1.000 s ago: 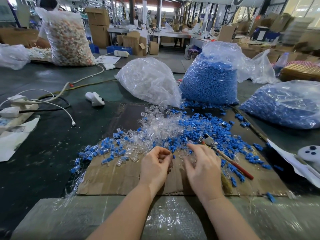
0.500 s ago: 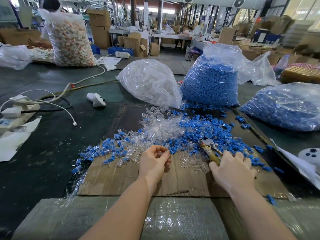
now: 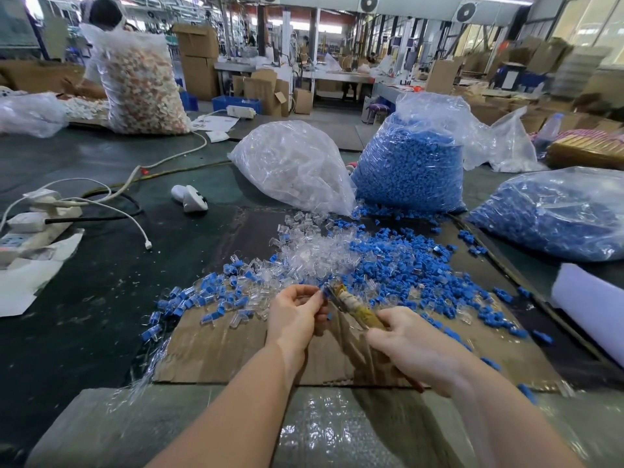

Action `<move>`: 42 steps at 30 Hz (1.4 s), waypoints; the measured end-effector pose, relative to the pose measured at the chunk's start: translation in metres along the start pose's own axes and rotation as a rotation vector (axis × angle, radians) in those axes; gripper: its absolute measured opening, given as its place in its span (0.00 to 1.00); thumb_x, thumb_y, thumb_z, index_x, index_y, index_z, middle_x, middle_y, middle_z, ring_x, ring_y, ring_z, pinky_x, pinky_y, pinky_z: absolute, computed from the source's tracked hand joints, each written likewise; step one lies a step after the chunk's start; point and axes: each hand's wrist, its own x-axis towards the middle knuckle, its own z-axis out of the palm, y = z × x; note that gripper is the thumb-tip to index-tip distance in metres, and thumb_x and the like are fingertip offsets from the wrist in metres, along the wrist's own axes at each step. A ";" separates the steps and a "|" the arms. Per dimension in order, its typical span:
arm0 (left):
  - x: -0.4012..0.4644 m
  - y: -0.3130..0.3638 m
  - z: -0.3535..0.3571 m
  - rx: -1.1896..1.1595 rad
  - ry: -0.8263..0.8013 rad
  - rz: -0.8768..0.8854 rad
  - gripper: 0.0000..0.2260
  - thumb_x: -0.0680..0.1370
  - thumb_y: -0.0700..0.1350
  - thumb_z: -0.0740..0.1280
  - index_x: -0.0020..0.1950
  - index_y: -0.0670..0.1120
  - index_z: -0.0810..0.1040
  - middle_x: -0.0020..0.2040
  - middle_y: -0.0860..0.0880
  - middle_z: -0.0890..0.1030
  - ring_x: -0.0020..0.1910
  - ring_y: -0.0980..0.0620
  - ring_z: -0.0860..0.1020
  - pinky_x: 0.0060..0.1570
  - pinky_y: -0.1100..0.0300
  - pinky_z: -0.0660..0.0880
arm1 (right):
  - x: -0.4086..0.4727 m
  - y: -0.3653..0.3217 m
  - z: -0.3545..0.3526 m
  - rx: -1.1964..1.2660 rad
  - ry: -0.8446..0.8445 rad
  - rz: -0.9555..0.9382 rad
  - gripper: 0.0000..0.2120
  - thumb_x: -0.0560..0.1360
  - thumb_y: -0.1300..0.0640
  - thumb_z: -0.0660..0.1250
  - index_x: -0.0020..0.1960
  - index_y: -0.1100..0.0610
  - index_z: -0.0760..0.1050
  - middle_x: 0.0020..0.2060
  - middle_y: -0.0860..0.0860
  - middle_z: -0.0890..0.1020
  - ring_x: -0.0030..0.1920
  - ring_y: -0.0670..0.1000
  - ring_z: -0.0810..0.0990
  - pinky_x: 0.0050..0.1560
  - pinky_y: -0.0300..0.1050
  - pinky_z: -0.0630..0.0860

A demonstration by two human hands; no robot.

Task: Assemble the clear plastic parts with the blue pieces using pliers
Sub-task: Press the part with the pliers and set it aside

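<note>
Blue pieces [image 3: 401,265] and clear plastic parts [image 3: 310,255] lie mixed on the cardboard sheet [image 3: 216,349] covering the tabletop [image 3: 84,315]. Right hand [image 3: 412,346] grips the pliers [image 3: 351,304], whose tip meets a small part pinched in the curled left hand [image 3: 295,315].

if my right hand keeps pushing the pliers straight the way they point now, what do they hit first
Most likely the small part pinched in the left hand: the pliers in the right hand already have their tip at its fingertips. Depth is unclear.

Loose parts [image 3: 354,261] on cardboard [image 3: 219,349]
</note>
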 end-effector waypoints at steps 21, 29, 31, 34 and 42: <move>-0.006 0.005 0.003 0.079 0.051 -0.014 0.02 0.77 0.36 0.64 0.46 0.40 0.76 0.28 0.49 0.77 0.22 0.59 0.73 0.25 0.65 0.71 | -0.001 -0.004 -0.007 0.060 -0.148 0.048 0.07 0.73 0.64 0.58 0.50 0.60 0.71 0.45 0.53 0.76 0.41 0.52 0.73 0.42 0.46 0.68; -0.008 0.007 0.004 0.091 0.048 -0.014 0.02 0.77 0.36 0.64 0.47 0.40 0.76 0.31 0.48 0.77 0.24 0.58 0.73 0.26 0.66 0.72 | -0.001 -0.006 -0.005 -0.063 -0.115 -0.009 0.06 0.76 0.62 0.56 0.44 0.54 0.69 0.45 0.48 0.72 0.41 0.49 0.72 0.42 0.45 0.68; -0.008 0.007 0.003 0.080 0.045 -0.019 0.02 0.77 0.36 0.64 0.46 0.40 0.76 0.31 0.48 0.77 0.23 0.59 0.73 0.24 0.67 0.72 | 0.001 -0.006 -0.002 -0.117 -0.098 -0.034 0.10 0.77 0.62 0.55 0.40 0.49 0.65 0.40 0.44 0.68 0.38 0.42 0.68 0.39 0.39 0.66; -0.008 0.006 0.003 0.071 0.046 -0.025 0.02 0.77 0.35 0.64 0.46 0.40 0.76 0.31 0.48 0.77 0.22 0.60 0.73 0.23 0.67 0.71 | 0.004 -0.002 0.003 -0.172 -0.076 -0.058 0.11 0.78 0.62 0.55 0.42 0.48 0.64 0.42 0.44 0.67 0.36 0.40 0.64 0.40 0.36 0.63; -0.006 0.006 0.004 -0.038 0.100 -0.042 0.05 0.78 0.35 0.63 0.43 0.42 0.74 0.34 0.46 0.77 0.20 0.59 0.73 0.19 0.66 0.69 | 0.002 -0.001 0.010 -0.151 0.077 -0.070 0.26 0.74 0.63 0.60 0.71 0.49 0.64 0.62 0.50 0.73 0.51 0.47 0.74 0.48 0.38 0.69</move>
